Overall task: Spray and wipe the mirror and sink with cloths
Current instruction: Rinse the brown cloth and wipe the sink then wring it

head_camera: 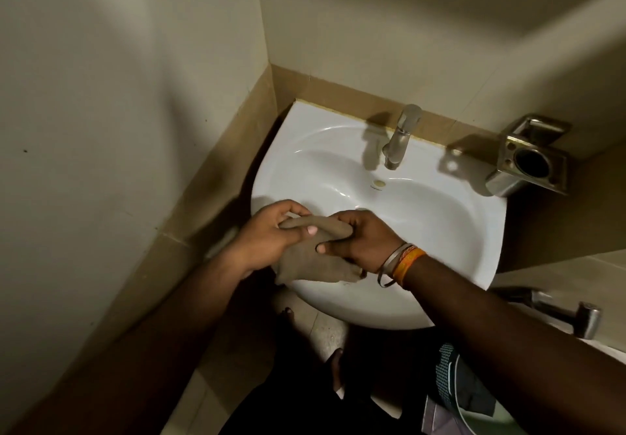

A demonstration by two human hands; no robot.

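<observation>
Both hands grip one brown cloth (310, 260) over the near rim of the sink (423, 231): the left hand (271, 234) closed on its left end, the right hand (360, 241) pinching the rolled top edge beside it. The loose part hangs onto the rim below them. This looks like wringing or folding the cloth before wiping. Beyond the hands stands the tap (399, 138); no mirror or spray bottle shows. Next, the cloth must be bunched into one hand and pressed to the basin.
</observation>
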